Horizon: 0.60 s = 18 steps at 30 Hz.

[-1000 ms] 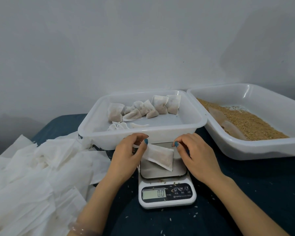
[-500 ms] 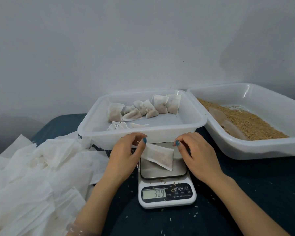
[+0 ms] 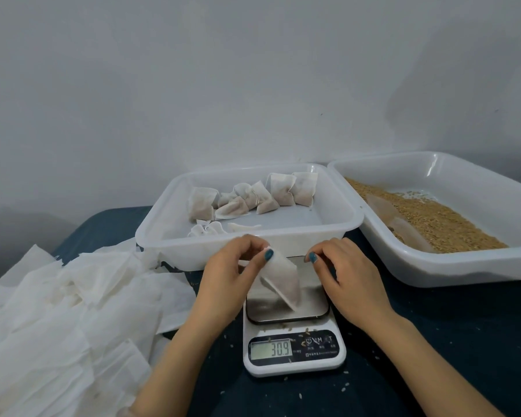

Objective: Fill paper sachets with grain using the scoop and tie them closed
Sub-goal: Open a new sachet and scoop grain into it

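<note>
At far left on the table [image 3: 451, 350], a loose pile of empty sachets [image 3: 57, 311] lies spread in overlapping layers. To its right, the left hand [image 3: 229, 281] pinches the top edge of one filled sachet [image 3: 282, 279] between thumb and fingertips. This sachet hangs tilted over the steel platform of the scale [image 3: 294, 359], with its lower corner at the platform surface (contact cannot be confirmed). The scale display reads 30.9, and loose grains lie scattered on the scale body and on the table around it. Directly behind the scale sits the middle tray [image 3: 175, 251]. It contains a row of tied sachets [image 3: 253, 198] along its far side and a few flatter ones near its front wall. The right hand [image 3: 349, 284] has its fingers curled at the right edge of the platform, apart from the held sachet; whether it grips anything cannot be determined. At right, a second tray [image 3: 463, 266] holds grain [image 3: 451, 227], with the translucent scoop [image 3: 403, 227] lying in it.
</note>
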Motion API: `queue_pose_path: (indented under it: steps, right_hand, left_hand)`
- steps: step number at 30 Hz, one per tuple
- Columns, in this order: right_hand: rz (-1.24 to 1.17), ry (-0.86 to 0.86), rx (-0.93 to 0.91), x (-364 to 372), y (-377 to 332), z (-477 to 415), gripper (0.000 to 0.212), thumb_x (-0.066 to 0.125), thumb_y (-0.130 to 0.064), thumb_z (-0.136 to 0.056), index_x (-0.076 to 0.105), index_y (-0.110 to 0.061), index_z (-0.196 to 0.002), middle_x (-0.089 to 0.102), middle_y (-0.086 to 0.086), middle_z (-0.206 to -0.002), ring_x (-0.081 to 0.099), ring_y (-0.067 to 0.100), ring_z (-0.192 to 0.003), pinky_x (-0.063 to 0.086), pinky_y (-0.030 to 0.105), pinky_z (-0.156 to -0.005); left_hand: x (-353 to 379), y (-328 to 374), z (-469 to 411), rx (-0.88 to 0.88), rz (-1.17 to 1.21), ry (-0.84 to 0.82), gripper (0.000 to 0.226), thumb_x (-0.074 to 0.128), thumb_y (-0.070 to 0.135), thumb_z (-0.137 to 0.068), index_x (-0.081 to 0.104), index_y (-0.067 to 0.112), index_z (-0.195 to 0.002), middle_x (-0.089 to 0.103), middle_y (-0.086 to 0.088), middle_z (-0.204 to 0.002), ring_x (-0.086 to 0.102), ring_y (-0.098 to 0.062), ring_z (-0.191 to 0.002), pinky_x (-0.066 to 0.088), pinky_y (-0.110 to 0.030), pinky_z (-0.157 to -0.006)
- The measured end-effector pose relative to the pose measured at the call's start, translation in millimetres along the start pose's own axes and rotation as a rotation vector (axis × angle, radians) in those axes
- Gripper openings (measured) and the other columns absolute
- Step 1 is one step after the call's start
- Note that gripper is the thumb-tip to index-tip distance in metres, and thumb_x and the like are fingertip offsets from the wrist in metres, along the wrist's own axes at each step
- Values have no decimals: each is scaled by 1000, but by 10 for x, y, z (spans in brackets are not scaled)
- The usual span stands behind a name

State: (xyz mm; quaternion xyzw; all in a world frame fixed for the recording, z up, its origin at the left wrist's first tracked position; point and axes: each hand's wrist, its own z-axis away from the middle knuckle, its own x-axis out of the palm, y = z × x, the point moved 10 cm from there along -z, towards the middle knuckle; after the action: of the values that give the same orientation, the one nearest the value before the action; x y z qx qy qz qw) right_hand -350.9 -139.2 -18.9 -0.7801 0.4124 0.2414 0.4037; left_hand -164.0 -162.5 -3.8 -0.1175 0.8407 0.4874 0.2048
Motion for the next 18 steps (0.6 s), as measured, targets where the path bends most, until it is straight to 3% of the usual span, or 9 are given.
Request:
queue_pose_path:
  steps: [2, 5, 8, 11, 15, 18]
  right_hand:
    - [-1, 12, 2, -18, 6, -10, 10, 53, -23, -98, 62, -26, -93, 53, -18, -86, 45, 5, -83, 43, 26, -66]
    - [-4, 23, 2, -38, 5, -15, 10, 55, -22, -98, 62, -26, -94, 54, -17, -86, 45, 5, -82, 42, 25, -66]
    - [-15, 29, -5, -54, -12, -12, 10, 54, -22, -98, 63, -25, -94, 56, -15, -88, 47, 7, -83, 43, 27, -67]
    - [-15, 36, -12, -73, -24, -15, 10, 55, -21, -97, 62, -25, -94, 57, -14, -88, 47, 7, -83, 43, 27, -66]
    - [-22, 47, -17, -93, -22, -8, 10, 54, -22, -97, 63, -25, -94, 57, -13, -88, 48, 9, -84, 46, 30, -67]
    - [-18, 41, -19, -83, -15, -13, 10, 54, -23, -98, 62, -26, -94, 56, -15, -88, 48, 8, -85, 46, 31, -67]
  left_hand:
    - [-48, 145, -78, 45, 43, 33, 23, 62, 19, -97, 62, 38, -83, 64, 16, -87, 60, -3, -70, 46, -18, -50]
    - [-187, 383, -310, 138, -6, 84, 22, 60, 15, -98, 59, 33, -85, 62, 3, -92, 62, -13, -68, 49, -17, -46]
    - [-332, 498, -642, 144, -45, 157, 13, 58, 10, -99, 62, 22, -93, 64, -7, -97, 64, -22, -81, 57, -28, -61]
    - [-370, 551, -933, 148, -13, 206, 19, 55, 3, -97, 64, 19, -94, 64, -9, -102, 65, -21, -91, 57, -23, -75]
    - [-58, 487, -1167, 210, -265, -1, 31, 53, -8, -90, 70, 18, -84, 61, -8, -100, 60, -17, -93, 50, -25, -84]
    - [194, 243, -1211, 204, -487, -177, 30, 58, -6, -89, 75, 14, -76, 63, -9, -91, 58, -18, -80, 48, -30, -77]
